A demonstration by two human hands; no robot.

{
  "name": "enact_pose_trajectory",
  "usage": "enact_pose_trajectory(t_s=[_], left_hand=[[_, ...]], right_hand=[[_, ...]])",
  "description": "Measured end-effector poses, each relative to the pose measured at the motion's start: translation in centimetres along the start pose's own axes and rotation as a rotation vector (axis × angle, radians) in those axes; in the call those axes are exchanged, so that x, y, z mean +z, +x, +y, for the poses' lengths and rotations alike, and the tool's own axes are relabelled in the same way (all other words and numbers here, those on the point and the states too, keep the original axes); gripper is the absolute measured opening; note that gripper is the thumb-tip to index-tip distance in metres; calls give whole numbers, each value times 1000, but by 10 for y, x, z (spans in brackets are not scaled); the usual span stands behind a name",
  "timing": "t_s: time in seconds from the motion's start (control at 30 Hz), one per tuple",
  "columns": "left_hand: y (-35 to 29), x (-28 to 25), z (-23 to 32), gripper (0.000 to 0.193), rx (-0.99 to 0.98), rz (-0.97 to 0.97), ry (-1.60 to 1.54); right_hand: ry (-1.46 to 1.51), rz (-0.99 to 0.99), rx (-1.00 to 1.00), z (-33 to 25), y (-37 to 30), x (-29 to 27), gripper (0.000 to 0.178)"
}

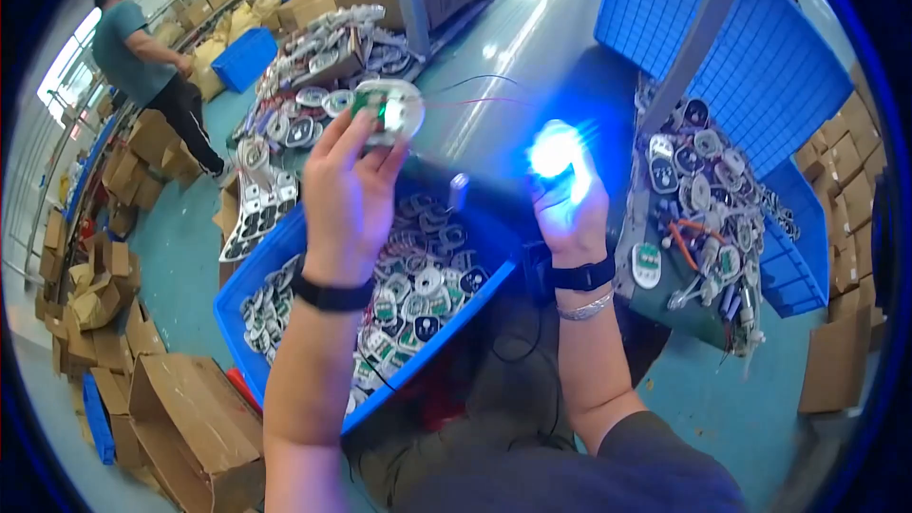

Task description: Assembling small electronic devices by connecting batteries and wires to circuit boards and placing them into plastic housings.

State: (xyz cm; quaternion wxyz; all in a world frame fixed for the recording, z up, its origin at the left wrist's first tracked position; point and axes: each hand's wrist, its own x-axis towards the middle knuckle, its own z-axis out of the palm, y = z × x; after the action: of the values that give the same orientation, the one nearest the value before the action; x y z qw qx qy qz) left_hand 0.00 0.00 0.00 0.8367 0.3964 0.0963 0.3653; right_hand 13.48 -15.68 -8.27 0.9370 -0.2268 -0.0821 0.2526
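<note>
My left hand [348, 192] is raised and closed on a white rounded plastic housing with a green circuit board [407, 112]. My right hand [578, 220] grips a brightly glowing blue light [555, 150]; its glare hides the light's shape and some of my fingers. Thin red and dark wires [486, 102] stretch from the housing toward the light. Below my hands stands a blue bin [228, 309] full of similar white housings with green boards. A small pale cylindrical piece [458, 192] shows between my forearms, near the bench edge.
Right of me, a bench carries heaped white parts [698, 192], orange-handled pliers [680, 245] and one white housing with a green board [647, 265]. More parts are piled at far left [304, 100]. Cardboard boxes [195, 408] lie lower left. Another person [138, 52] stands far left.
</note>
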Motion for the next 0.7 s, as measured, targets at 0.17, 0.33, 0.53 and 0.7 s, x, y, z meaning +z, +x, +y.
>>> enact_pose_trajectory(t_s=[0.17,0.33,0.53,0.7], left_hand=[[77,-12,-81,19,32,168,228],[112,-89,-114,25,104,256,767],[113,-78,-92,34,-96,292,465],[80,-101,-82,50,73,221,684]], right_hand=[[-92,321,-230,-13,16,-21,45],[-411,259,-204,1,-26,-21,35],[-928,-184,-50,28,-93,-56,24],[-1020,-238,238,40,-100,-70,22]])
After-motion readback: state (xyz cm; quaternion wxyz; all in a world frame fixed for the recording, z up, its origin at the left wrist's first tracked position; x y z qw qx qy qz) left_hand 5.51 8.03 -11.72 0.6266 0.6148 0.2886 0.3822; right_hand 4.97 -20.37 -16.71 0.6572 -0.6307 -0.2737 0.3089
